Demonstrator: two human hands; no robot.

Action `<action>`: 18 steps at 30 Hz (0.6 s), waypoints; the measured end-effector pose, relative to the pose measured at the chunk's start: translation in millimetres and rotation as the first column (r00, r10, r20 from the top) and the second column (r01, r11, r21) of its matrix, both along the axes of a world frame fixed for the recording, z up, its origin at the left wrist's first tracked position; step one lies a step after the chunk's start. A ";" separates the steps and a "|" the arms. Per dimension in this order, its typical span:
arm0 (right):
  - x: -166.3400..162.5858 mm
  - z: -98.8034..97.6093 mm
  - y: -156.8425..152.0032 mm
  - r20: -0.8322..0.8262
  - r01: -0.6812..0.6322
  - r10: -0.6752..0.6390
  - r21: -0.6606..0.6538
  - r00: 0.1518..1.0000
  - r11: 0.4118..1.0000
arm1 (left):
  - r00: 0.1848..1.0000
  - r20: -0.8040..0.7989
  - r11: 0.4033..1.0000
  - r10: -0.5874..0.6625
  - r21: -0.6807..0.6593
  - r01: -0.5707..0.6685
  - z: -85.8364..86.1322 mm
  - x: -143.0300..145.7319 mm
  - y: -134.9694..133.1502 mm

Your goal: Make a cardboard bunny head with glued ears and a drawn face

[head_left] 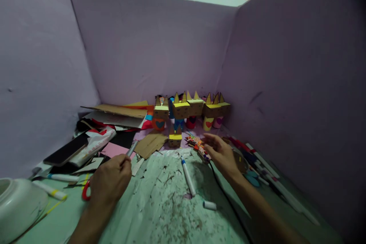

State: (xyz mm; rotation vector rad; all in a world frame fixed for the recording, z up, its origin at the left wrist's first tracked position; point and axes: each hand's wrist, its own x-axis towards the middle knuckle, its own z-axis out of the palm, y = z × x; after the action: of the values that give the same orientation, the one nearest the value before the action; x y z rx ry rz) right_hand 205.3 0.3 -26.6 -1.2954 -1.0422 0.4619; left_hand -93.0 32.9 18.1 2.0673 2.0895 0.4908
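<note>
My left hand (pixel 110 177) is closed round a pair of scissors; their metal blades (pixel 132 148) point away from me and a red handle loop (pixel 86 191) shows at its other side. My right hand (pixel 221 154) has its fingers apart beside a colourful patterned object (pixel 201 148) with a black cable (pixel 221 188), perhaps a glue gun; whether it touches this is unclear. Between my hands lies an uncapped white marker (pixel 188 177), with its cap (pixel 209 205) nearer to me. A small cardboard box head (pixel 175 140) with a yellow top and pointed ears sits ahead.
Several figures with cardboard box heads (pixel 181 110) stand along the back. Cardboard sheets (pixel 122 110), a cardboard piece (pixel 151 143) and a phone-like black slab (pixel 67 150) lie left, near a white pot (pixel 24 209). Markers (pixel 263 162) crowd the right. Purple panels (pixel 154 45) enclose three sides.
</note>
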 end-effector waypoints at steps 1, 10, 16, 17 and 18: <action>0.7 0.0 -10.5 0.000 0.026 -0.026 0.015 1.000 1.000 | 1.000 0.003 1.000 -0.005 -0.020 0.005 1.4 2.3 -2.4; -0.7 -1.5 -36.0 -0.015 0.210 -0.210 0.138 0.978 0.968 | 0.990 -0.053 0.990 -0.128 -0.062 0.125 -13.8 25.6 -11.2; 2.4 14.5 14.9 0.263 0.052 -0.071 0.080 0.962 0.995 | 0.985 -0.059 0.985 -0.162 -0.076 0.158 -27.0 36.3 -12.4; 2.5 17.3 28.7 0.302 0.036 -0.055 0.067 0.952 0.997 | 0.985 -0.059 0.984 -0.162 -0.081 0.157 -27.8 36.3 -12.3; 2.4 18.8 42.6 0.333 0.025 -0.040 0.049 0.942 0.999 | 0.985 -0.060 0.984 -0.162 -0.087 0.156 -28.3 35.9 -12.1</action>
State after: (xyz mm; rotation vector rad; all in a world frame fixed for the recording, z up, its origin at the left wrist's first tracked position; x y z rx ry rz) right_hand 207.7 43.0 -7.8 -1.3789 -1.3036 0.1938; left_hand -57.1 20.8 -10.2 2.2082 1.9225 0.3115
